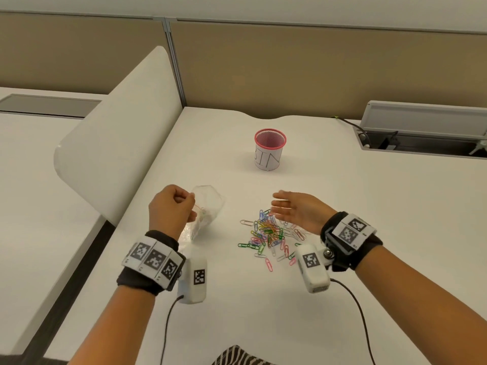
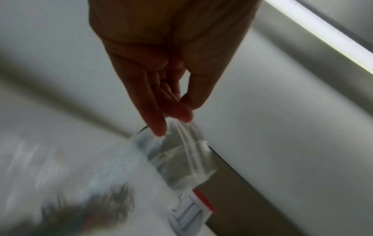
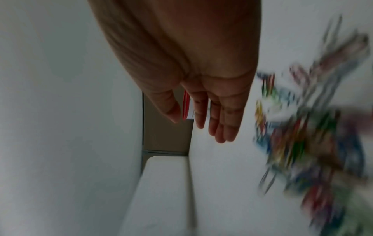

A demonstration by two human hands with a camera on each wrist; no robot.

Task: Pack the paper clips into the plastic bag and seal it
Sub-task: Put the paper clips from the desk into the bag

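A heap of coloured paper clips (image 1: 268,234) lies on the white desk (image 1: 342,206), blurred in the right wrist view (image 3: 306,127). My left hand (image 1: 171,206) holds a clear plastic bag (image 1: 207,206) above the desk, left of the heap. In the left wrist view its fingertips (image 2: 159,127) pinch the bag (image 2: 181,159) at its top edge. My right hand (image 1: 295,209) hovers over the far right side of the heap, fingers straight and spread, palm turned left. It holds nothing, as the right wrist view (image 3: 214,126) confirms.
A pink mesh cup (image 1: 270,150) with a paper label stands farther back on the desk. A white rounded divider panel (image 1: 118,143) rises at the left. A cable tray with its lid up (image 1: 421,127) sits at the back right. Camera cables trail from both wrists toward me.
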